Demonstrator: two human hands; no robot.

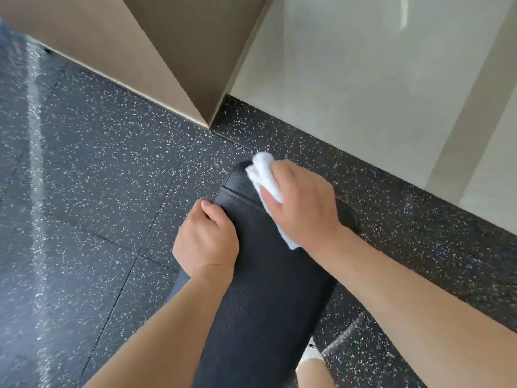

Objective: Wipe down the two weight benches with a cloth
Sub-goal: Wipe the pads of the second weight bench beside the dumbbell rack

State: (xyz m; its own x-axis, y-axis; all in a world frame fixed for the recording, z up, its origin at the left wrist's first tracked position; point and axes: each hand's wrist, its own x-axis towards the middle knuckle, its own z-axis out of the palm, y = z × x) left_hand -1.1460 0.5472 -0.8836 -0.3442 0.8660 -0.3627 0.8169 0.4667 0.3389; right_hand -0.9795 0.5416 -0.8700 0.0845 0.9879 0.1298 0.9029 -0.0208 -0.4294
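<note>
A black padded weight bench (260, 303) runs from the bottom centre up toward the wall. My right hand (305, 203) presses a folded white cloth (264, 177) onto the far end of the pad, with the cloth sticking out beyond my fingertips and under my palm. My left hand (207, 239) grips the left edge of the bench pad, fingers curled over the rim. Only one bench is in view.
Dark speckled rubber floor (84, 191) surrounds the bench. A beige wall corner (173, 65) and a pale wall panel (363, 79) stand close behind the bench's far end. A black base foot (349, 214) shows right of the pad. A white shoe (310, 354) is at the bottom.
</note>
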